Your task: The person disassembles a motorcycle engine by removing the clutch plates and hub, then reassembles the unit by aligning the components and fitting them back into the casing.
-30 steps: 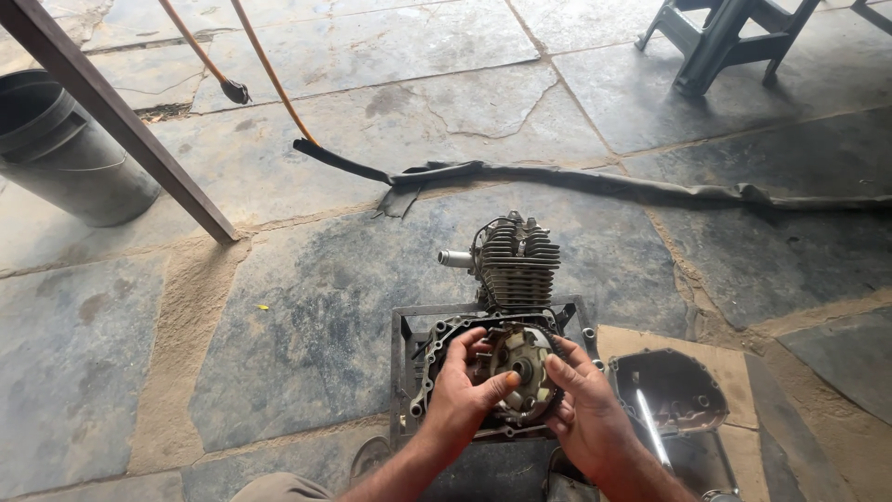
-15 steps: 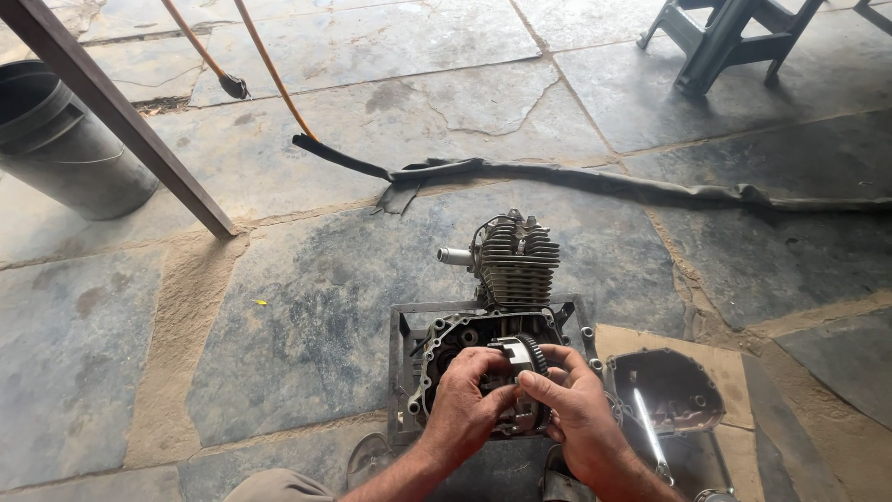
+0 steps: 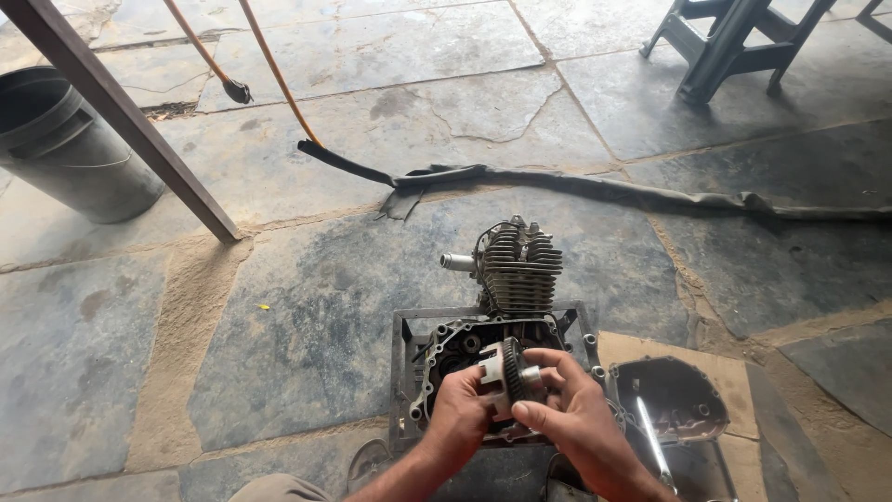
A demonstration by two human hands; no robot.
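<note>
Your left hand (image 3: 462,409) and right hand (image 3: 576,423) are both closed around a round metal clutch assembly (image 3: 505,375), toothed on its rim and dull grey, held upright just above the open engine crankcase (image 3: 446,358). Left fingers grip its near face; right fingers curl over the far side and hub. Beyond your hands the finned cylinder (image 3: 518,265) stands upright, cast aluminium with thin parallel fins, a short pipe stub projecting to its left. The engine sits in a shallow square metal tray (image 3: 401,372). Right of your right hand lies a dark, oily side cover (image 3: 674,395) on cardboard, a bright metal tool across it. The floor (image 3: 307,316) is rough, irregular stone slabs with sandy joints. Far left stands a grey bucket (image 3: 65,153); a flat black rubber strip (image 3: 595,186) runs across beyond the engine. One second ago the assembly sat inside the crankcase; now it is lifted clear.
</note>
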